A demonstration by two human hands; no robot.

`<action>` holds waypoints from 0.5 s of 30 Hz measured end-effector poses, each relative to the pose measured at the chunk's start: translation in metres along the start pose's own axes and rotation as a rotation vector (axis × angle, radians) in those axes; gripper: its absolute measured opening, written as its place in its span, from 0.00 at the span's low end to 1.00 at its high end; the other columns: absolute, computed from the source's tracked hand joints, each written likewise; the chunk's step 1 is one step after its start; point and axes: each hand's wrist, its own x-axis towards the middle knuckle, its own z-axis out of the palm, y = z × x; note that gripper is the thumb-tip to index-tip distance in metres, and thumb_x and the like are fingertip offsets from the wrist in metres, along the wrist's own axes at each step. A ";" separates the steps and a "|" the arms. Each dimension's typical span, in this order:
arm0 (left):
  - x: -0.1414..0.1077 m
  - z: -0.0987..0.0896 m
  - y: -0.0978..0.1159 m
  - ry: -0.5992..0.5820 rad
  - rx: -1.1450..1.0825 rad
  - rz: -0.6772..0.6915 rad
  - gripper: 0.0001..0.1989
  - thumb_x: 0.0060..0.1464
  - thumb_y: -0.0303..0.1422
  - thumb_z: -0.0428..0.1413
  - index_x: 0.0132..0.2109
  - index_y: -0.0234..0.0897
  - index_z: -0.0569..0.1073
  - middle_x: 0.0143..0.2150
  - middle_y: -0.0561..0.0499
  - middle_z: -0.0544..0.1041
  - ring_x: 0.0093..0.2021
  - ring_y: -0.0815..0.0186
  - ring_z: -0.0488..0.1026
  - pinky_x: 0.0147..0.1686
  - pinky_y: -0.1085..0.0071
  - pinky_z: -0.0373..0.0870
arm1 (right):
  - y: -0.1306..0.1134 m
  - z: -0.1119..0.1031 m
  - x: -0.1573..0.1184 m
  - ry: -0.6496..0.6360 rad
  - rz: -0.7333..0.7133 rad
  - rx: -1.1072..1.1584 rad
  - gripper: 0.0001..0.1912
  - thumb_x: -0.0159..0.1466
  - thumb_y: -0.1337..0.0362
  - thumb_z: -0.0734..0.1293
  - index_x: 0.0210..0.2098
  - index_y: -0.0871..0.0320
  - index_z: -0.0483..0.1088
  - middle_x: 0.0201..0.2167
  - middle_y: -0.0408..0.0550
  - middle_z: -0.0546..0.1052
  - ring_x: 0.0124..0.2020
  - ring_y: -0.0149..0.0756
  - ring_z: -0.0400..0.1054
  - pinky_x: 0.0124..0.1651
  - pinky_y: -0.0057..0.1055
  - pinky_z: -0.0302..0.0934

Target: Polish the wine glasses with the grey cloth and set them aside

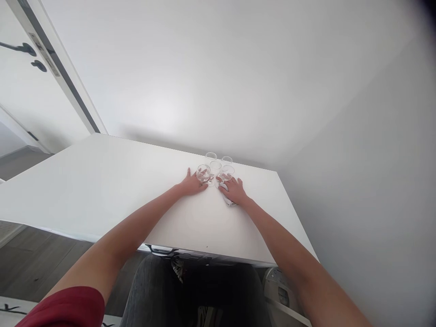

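Observation:
Several clear stemmed glasses stand in a group near the back edge of the white table. My left hand rests by the front left glass, its fingers spread around the lower part. By the front right glass is my right hand, fingers apart, with a pale cloth partly under the palm and fingers. Behind them are more glasses, one at the back left and one at the back right. Whether the right fingers grip the cloth is hard to make out.
The white table extends far to the left and meets a white wall behind. At the far left is a door with a dark handle. A pale appliance sits below the table's front right edge.

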 end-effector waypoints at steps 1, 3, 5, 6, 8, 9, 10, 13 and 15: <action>-0.008 -0.001 -0.005 0.012 -0.003 -0.020 0.33 0.74 0.51 0.39 0.76 0.47 0.65 0.83 0.46 0.47 0.83 0.43 0.38 0.73 0.26 0.26 | -0.008 0.002 0.004 -0.012 -0.002 0.008 0.32 0.77 0.44 0.53 0.77 0.40 0.57 0.80 0.40 0.56 0.81 0.51 0.43 0.78 0.64 0.33; -0.029 -0.005 -0.017 0.024 0.001 -0.074 0.33 0.74 0.51 0.39 0.77 0.48 0.62 0.83 0.46 0.47 0.83 0.43 0.38 0.73 0.26 0.26 | -0.027 0.005 0.012 -0.034 -0.013 0.028 0.32 0.77 0.44 0.53 0.76 0.42 0.58 0.80 0.40 0.54 0.82 0.51 0.40 0.78 0.67 0.30; -0.054 -0.011 -0.031 0.016 0.017 -0.140 0.33 0.74 0.52 0.38 0.78 0.49 0.60 0.83 0.47 0.47 0.83 0.43 0.38 0.73 0.26 0.26 | -0.050 0.010 0.022 -0.052 -0.043 0.042 0.32 0.77 0.44 0.53 0.75 0.44 0.62 0.81 0.41 0.53 0.82 0.51 0.39 0.78 0.68 0.29; -0.067 -0.014 -0.040 0.005 0.024 -0.176 0.33 0.74 0.52 0.38 0.78 0.49 0.59 0.83 0.47 0.47 0.83 0.44 0.37 0.73 0.26 0.26 | -0.063 0.012 0.026 -0.061 -0.066 0.046 0.31 0.77 0.44 0.53 0.74 0.45 0.63 0.81 0.41 0.52 0.82 0.50 0.38 0.78 0.69 0.29; -0.096 -0.020 -0.056 -0.012 0.036 -0.257 0.33 0.74 0.52 0.37 0.79 0.50 0.58 0.83 0.48 0.48 0.83 0.44 0.36 0.73 0.26 0.26 | -0.088 0.017 0.035 -0.074 -0.113 0.053 0.31 0.77 0.43 0.53 0.72 0.47 0.66 0.81 0.42 0.52 0.83 0.49 0.37 0.78 0.69 0.28; -0.110 -0.022 -0.065 -0.013 0.041 -0.300 0.32 0.74 0.51 0.37 0.79 0.52 0.58 0.83 0.49 0.47 0.83 0.44 0.36 0.73 0.26 0.26 | -0.102 0.019 0.039 -0.080 -0.134 0.057 0.31 0.77 0.43 0.52 0.71 0.48 0.67 0.81 0.42 0.51 0.83 0.49 0.37 0.78 0.70 0.28; -0.124 -0.025 -0.074 -0.009 0.046 -0.345 0.32 0.74 0.51 0.37 0.79 0.53 0.57 0.83 0.49 0.47 0.83 0.44 0.35 0.73 0.26 0.27 | -0.115 0.022 0.043 -0.084 -0.153 0.060 0.31 0.77 0.43 0.52 0.70 0.48 0.68 0.81 0.43 0.51 0.83 0.49 0.37 0.78 0.70 0.28; -0.163 -0.030 -0.100 0.028 0.057 -0.482 0.32 0.75 0.51 0.37 0.80 0.55 0.55 0.84 0.48 0.43 0.83 0.43 0.35 0.72 0.25 0.28 | -0.156 0.031 0.055 -0.081 -0.193 0.065 0.32 0.77 0.43 0.52 0.69 0.50 0.69 0.81 0.43 0.50 0.83 0.50 0.37 0.77 0.72 0.28; -0.184 -0.031 -0.114 0.055 0.056 -0.568 0.32 0.75 0.51 0.37 0.80 0.54 0.55 0.84 0.47 0.42 0.83 0.42 0.34 0.72 0.24 0.29 | -0.183 0.036 0.062 -0.081 -0.211 0.068 0.32 0.76 0.43 0.52 0.69 0.50 0.68 0.82 0.44 0.49 0.83 0.51 0.37 0.77 0.72 0.28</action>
